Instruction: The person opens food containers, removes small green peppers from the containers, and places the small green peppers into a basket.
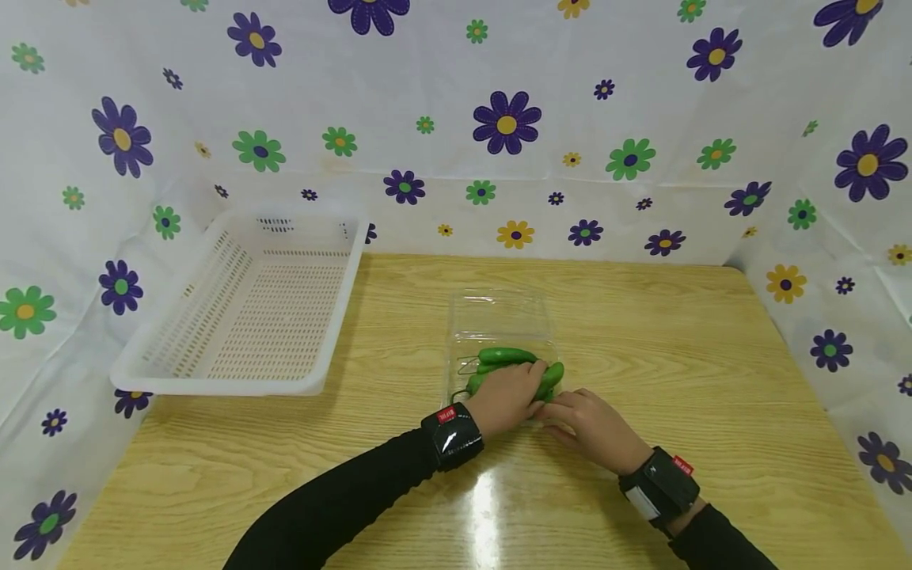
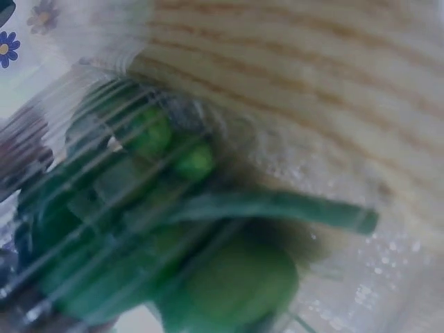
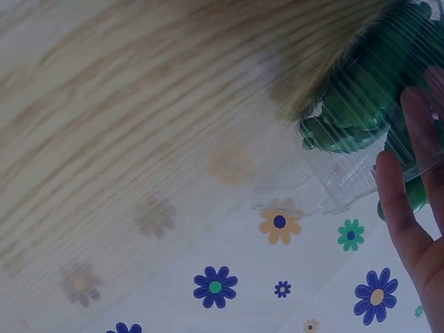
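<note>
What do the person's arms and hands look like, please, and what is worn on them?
Both arms wear long black sleeves. The left hand and right hand are without gloves. Each wrist carries a wide, black band: the left band is glossy, and the right band has a whitish patch. Both bands show a small red tag with pale lettering, too small to read.

Wrinkled black sleeves [image 1: 349, 499]; near their ends, black wristbands [image 1: 456, 448] with red tags [image 1: 446, 414], the right one bearing a whitish strip [image 1: 642, 503].
</note>
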Motion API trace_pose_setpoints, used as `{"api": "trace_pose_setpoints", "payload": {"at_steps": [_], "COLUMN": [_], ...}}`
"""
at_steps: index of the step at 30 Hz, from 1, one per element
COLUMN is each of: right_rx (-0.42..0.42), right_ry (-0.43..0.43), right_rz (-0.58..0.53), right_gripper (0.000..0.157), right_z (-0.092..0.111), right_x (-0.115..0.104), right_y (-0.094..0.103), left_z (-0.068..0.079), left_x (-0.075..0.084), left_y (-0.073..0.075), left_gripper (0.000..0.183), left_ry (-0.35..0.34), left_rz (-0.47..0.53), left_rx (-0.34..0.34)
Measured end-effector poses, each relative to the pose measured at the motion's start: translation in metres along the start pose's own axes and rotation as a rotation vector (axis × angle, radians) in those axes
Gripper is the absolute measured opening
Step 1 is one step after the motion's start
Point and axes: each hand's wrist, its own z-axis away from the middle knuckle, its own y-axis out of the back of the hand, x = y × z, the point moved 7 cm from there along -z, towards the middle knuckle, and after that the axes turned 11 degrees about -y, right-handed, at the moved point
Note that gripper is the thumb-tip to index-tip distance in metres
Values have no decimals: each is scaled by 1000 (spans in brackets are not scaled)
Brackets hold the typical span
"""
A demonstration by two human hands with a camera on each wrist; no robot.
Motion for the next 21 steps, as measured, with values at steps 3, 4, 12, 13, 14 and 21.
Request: {"api": "trace_pose_setpoints", "payload": {"at_steps": [3,4,12,13,14,21], "right_rx": [-1,-3,-23,-26,-28,-26], "right_ry": [1,-1,-14,-14,-14,-12], "right_rz": [-10,-13,-25,-27,-29,-34], "right_gripper": [23,23,24,24,24,22], "right_z": [0,0,1,1,1,1], "right_x": [0,1,2,2,2,4], "right_y": [-1,-1,-3,-3,-4,-5], "left_z": [2,2,4,5,4,-2], "left_x": [1,1,1,1,1,-2], "left_y": [0,0,0,0,0,-1], "left_gripper": [43,44,47,47,46,36], "left_ry": [-2,-4,-17,-14,-11,-16], "left_rz": [40,51,73,77,83,114], "left_rx": [9,10,-17,-24,-30,-96]}}
